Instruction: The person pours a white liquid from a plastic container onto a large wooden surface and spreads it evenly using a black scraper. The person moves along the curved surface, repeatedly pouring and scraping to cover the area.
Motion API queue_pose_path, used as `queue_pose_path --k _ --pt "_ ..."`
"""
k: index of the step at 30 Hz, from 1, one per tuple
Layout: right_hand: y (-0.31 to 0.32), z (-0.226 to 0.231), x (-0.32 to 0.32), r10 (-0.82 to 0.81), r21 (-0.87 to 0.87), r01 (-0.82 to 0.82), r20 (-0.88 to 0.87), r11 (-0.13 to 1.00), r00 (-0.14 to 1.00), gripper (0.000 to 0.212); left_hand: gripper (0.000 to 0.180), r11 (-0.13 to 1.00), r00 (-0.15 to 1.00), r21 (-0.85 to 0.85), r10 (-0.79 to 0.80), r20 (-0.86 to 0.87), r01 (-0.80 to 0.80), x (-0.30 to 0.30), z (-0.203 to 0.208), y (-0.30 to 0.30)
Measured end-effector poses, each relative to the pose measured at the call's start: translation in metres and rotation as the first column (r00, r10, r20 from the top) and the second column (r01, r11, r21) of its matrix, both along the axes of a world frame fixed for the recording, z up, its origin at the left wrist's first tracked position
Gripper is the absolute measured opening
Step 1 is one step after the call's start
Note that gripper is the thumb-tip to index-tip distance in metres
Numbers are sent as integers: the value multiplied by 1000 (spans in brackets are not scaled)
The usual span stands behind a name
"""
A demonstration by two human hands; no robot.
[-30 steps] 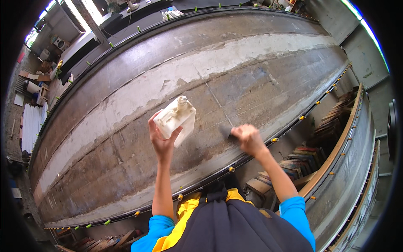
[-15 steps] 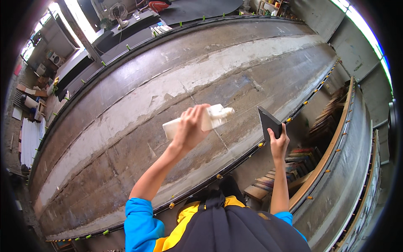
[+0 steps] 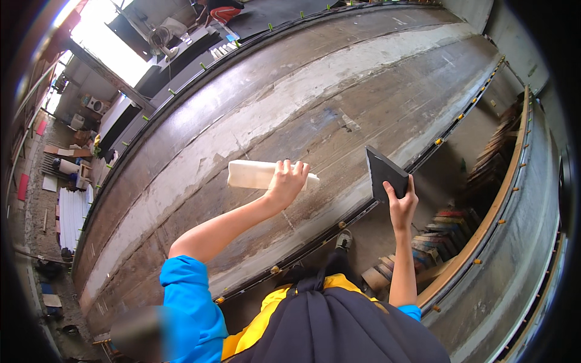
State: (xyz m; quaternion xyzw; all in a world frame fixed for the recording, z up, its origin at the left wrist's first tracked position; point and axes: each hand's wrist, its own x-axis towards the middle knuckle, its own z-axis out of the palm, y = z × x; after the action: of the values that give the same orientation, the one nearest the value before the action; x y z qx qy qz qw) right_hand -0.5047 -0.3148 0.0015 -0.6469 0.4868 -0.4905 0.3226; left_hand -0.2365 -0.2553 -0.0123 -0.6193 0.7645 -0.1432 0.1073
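Observation:
My left hand (image 3: 287, 183) is closed around the neck end of a whitish plastic bottle (image 3: 251, 174), which is held sideways over the long table. Its nozzle end pokes out past my fingers toward the right. My right hand (image 3: 400, 196) grips a flat black plate-like tool (image 3: 385, 173) by its lower right corner, thumb on the near face. The tool is tilted up beside the table's near edge. Below both hands stretches the long table (image 3: 315, 145), its worn brown-grey surface crossed by a paler band.
Orange and green clips (image 3: 439, 141) line the table's edges. At the right, a second long table (image 3: 502, 266) has a wooden rim, with stacked wooden pieces (image 3: 445, 233) beneath. Another person (image 3: 223, 11) is at the far side near a fan (image 3: 159, 37). White sheets (image 3: 72, 212) lie at the left.
The bottle has swung from nozzle slightly up to nearly level, and my left hand sits nearer its nozzle end. My view has shifted; a shoe now shows by the table. The black tool stays held.

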Motion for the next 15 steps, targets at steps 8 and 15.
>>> queue_pose_path --k 8,15 --pt "-56 -1 -37 7 11 -8 83 1000 997 22 39 998 998 -54 -9 68 12 -44 -5 -86" --pt "-91 4 -58 18 18 -21 140 1000 990 32 41 984 991 -119 131 7 -130 -49 8 -147"
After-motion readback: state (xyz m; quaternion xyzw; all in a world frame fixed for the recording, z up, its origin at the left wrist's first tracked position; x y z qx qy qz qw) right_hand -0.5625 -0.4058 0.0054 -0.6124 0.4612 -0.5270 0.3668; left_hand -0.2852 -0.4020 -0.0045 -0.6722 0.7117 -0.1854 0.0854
